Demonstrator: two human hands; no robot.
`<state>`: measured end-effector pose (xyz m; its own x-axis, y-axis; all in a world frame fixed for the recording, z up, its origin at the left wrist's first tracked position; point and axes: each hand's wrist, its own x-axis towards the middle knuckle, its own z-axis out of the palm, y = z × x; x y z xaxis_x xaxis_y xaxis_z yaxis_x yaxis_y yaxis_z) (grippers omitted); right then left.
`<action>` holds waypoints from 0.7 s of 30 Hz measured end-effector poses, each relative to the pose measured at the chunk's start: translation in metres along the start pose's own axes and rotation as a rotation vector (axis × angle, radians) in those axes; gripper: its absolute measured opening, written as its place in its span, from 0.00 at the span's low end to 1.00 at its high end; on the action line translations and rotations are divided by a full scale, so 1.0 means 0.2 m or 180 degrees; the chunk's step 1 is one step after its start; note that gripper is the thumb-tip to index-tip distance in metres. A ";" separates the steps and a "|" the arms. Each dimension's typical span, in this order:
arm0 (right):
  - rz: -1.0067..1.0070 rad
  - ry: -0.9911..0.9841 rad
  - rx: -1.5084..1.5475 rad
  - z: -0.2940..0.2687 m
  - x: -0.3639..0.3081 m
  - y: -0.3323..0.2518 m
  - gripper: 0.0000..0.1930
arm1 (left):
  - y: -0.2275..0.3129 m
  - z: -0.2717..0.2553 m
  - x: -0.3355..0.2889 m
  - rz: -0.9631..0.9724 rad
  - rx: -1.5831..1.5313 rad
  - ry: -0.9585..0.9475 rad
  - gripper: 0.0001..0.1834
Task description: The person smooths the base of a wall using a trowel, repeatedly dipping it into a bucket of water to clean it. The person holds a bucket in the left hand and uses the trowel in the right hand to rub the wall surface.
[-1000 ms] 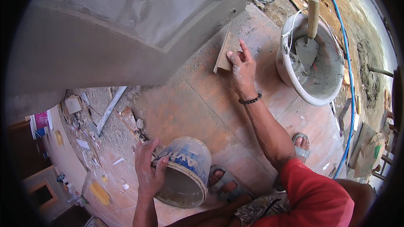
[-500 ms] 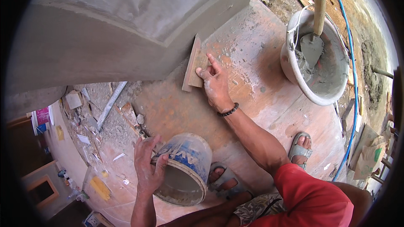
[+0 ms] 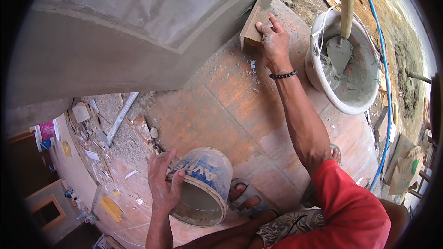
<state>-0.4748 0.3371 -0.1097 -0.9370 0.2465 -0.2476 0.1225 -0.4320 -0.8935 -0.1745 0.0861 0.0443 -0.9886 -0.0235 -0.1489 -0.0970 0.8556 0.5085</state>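
Observation:
My right hand [image 3: 276, 41] is closed on the back of a wooden plastering float [image 3: 254, 26]. The float's long edge is at the foot of the grey rendered wall [image 3: 203, 41], close to its far corner. Down on the left, my left hand [image 3: 164, 182] has its fingers and thumb apart, at the rim of a white-and-blue plastic bucket [image 3: 207, 170]. Whether it bears on the rim is unclear. Inside, the bucket looks grey and smeared; its bottom is partly hidden.
A pale mortar bucket [image 3: 318, 76] on the right holds wet grey mortar and a wooden-handled trowel [image 3: 341, 53]. Past it runs a blue hose [image 3: 386, 78]. Rubble and a metal strip [image 3: 121, 119] lie at left. My sandalled foot [image 3: 244, 196] is beside the white-and-blue bucket.
My right hand has carried the float up and to the right along the wall's foot, toward the far corner. Tile joints show where the arm was. My left hand is nearly still.

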 end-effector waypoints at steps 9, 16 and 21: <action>0.0780 -0.0693 -0.0022 -0.03 -0.62 0.21 0.29 | 0.01 0.01 0.01 -0.0102 0.0009 -0.0008 0.26; 0.0343 0.0060 0.0471 -0.17 -0.03 0.06 0.29 | 0.02 0.01 0.01 -0.0165 0.0029 0.0005 0.25; -0.0017 0.0265 -0.0138 -0.05 0.08 0.07 0.31 | 0.03 0.02 0.02 -0.0213 0.0043 -0.0036 0.24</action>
<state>-0.4846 0.3436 -0.1308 -0.9074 0.3209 -0.2714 0.1331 -0.3931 -0.9098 -0.1778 0.0921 0.0437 -0.9786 -0.0751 -0.1916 -0.1611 0.8591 0.4857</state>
